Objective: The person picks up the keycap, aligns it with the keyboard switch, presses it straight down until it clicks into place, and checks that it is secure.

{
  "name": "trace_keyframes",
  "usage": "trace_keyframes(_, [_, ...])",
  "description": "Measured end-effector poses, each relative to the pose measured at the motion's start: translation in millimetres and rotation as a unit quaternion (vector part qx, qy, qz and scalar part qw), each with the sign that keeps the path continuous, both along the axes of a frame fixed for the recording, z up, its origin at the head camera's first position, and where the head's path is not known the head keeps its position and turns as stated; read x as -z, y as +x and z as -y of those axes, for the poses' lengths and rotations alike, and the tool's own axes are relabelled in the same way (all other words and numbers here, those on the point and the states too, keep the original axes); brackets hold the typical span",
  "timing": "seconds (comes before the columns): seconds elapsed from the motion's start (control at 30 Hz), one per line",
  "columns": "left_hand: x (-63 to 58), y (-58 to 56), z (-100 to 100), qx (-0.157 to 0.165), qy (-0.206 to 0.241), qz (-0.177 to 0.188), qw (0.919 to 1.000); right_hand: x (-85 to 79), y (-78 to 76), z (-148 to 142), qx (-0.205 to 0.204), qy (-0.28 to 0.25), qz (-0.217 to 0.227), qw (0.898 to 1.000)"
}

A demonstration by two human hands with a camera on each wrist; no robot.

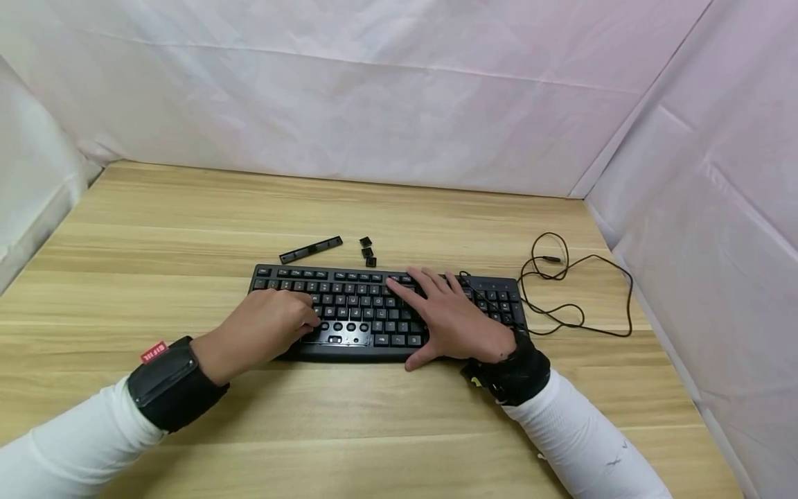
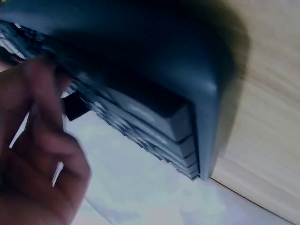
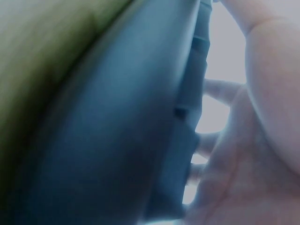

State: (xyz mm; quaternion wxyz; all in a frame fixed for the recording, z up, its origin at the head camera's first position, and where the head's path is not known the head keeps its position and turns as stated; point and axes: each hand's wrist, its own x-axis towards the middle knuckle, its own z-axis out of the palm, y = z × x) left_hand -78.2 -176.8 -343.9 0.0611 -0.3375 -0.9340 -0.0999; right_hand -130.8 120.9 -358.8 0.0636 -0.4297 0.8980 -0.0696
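A black keyboard (image 1: 364, 305) lies on the wooden table (image 1: 187, 222); its lower rows show bare sockets where the space bar and some keys are off. My left hand (image 1: 302, 320) is curled over the lower left keys. In the blurred left wrist view its fingers (image 2: 44, 117) pinch a small black keycap (image 2: 75, 106) just off the keyboard's (image 2: 154, 61) edge. My right hand (image 1: 416, 285) lies flat on the keyboard's right half, fingers spread and pressing down. The right wrist view shows that hand's fingers (image 3: 218, 89) over the keyboard's (image 3: 117, 131) front edge.
Behind the keyboard lie a loose space bar cap (image 1: 310, 249) and three small keycaps (image 1: 367, 252). The keyboard's cable (image 1: 561, 291) loops over the table at the right. White sheeting (image 1: 399, 90) walls the table at the back and both sides.
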Motion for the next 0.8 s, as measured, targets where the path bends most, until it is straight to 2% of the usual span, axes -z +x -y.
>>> trace_keyframes(0.23, [2.7,-0.6,1,0.002,-0.001,-0.005,1.0,-0.2,0.5,0,-0.001,0.0,-0.01,1.0])
trace_keyframes(0.4, [-0.2,-1.0,5,0.008,-0.012,-0.004,0.9999,0.8,0.2,0,-0.004,-0.004,-0.006,1.0])
trace_keyframes(0.57, [-6.3,-1.3,9,-0.007,-0.01,0.009,0.9999,1.0,-0.7,-1,-0.002,0.0,-0.007,1.0])
trace_keyframes(0.8, [-11.8,-5.5,17,-0.024,-0.011,-0.003,0.9996,3.0,-1.6,-1,-0.001,0.001,-0.006,1.0])
